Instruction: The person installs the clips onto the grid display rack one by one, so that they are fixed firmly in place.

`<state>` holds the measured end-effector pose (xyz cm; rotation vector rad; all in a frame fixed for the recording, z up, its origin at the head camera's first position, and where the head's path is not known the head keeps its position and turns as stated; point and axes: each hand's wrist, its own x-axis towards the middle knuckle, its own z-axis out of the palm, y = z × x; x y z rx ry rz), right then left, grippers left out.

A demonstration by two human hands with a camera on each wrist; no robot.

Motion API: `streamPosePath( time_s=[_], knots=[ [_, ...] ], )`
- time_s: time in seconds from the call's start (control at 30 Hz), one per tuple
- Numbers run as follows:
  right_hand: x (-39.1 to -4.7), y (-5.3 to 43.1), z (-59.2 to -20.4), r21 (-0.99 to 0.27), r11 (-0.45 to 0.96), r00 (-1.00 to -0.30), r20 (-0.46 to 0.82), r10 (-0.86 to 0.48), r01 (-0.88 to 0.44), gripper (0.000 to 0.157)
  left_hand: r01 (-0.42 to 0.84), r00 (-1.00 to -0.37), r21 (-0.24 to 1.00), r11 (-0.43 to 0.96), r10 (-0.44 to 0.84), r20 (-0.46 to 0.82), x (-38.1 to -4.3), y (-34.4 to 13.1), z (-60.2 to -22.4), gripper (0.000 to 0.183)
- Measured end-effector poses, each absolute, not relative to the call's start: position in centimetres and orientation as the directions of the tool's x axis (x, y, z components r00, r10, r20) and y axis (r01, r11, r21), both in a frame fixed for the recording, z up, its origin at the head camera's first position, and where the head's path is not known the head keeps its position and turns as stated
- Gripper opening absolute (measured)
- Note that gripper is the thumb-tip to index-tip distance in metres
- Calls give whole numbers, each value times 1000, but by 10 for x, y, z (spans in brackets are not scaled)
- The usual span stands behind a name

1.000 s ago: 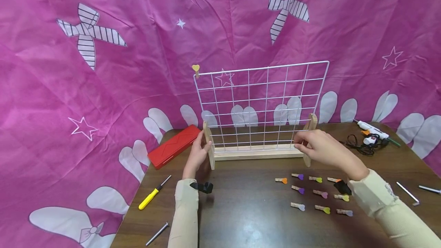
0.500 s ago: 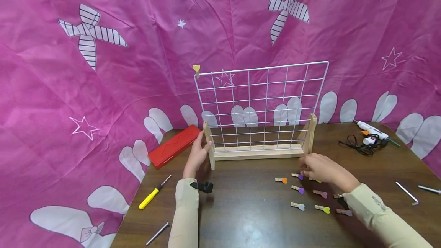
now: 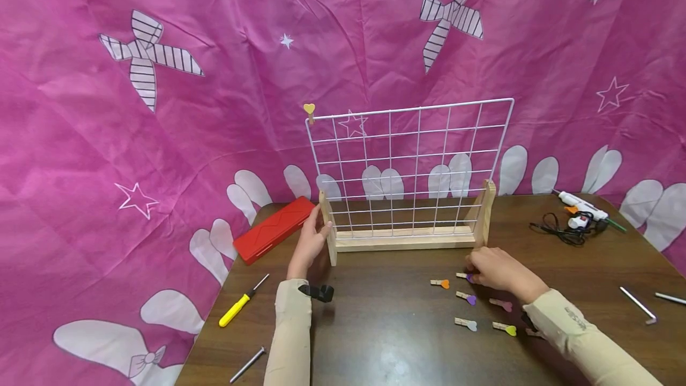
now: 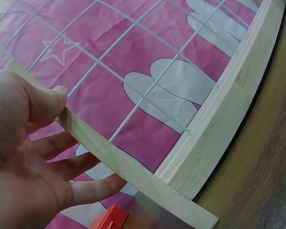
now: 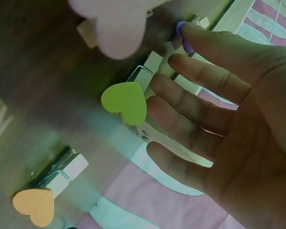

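In the head view, a white wire grid panel (image 3: pixel 418 137) stands upright in a wooden stand (image 3: pixel 404 243). My left hand (image 3: pixel 309 244) holds the stand's left upright (image 4: pixel 112 155), thumb on the near side and fingers behind it. My right hand (image 3: pixel 502 273) is low over the table among small wooden clothespins with coloured hearts. In the right wrist view its fingers are spread, the thumb tip overlapping a purple-heart clothespin (image 5: pixel 187 46). A green-heart clothespin (image 5: pixel 124 102) lies by the middle fingertips. A yellow-heart clothespin (image 3: pixel 309 109) is clipped to the grid's top left corner.
Other clothespins lie nearby, one with an orange heart (image 3: pixel 443 284). A red case (image 3: pixel 275 229), a yellow screwdriver (image 3: pixel 234 310) and a bolt (image 3: pixel 248 365) lie left. A glue gun (image 3: pixel 583 206) with a black cable and a hex key (image 3: pixel 638 304) lie right.
My right hand has left the stand's right end and come down toward the front, to the clothespins. The left hand keeps its hold on the left upright.
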<state>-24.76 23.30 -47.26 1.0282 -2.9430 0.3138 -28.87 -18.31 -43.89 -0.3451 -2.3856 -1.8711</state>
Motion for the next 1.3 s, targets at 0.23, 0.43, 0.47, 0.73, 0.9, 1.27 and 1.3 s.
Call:
streamPosePath(
  time_s=[0.23, 0.43, 0.47, 0.73, 0.9, 1.27, 1.3],
  knots=[
    [-249, 231, -475, -189, 766, -787, 75, -613, -614, 22, 247, -967, 936, 252, 123, 222, -284, -181, -432, 57],
    [-248, 230, -476, -209, 782, -805, 46, -592, -587, 23, 247, -967, 941, 233, 124, 223, -283, -180, -433, 57],
    [-248, 230, -476, -211, 784, -807, 45, -589, -584, 23, 249, -966, 940, 232, 124, 225, -283, -180, -433, 57],
    [-246, 226, -471, -301, 802, -837, -21, -547, -517, 21, 246, -967, 940, 237, 119, 224, -283, -180, -432, 57],
    [-244, 223, -459, -372, 790, -846, -25, -533, -487, 15, 236, -969, 943, 235, 125, 211, -283, -180, -433, 58],
    [-245, 210, -411, -343, 662, -745, 297, -597, -666, 11, 244, -968, 941, 235, 121, 221, -284, -181, -433, 57],
    [-245, 208, -403, -320, 655, -729, 330, -600, -684, 11, 246, -967, 941, 234, 122, 222, -284, -181, -433, 57]
  ],
)
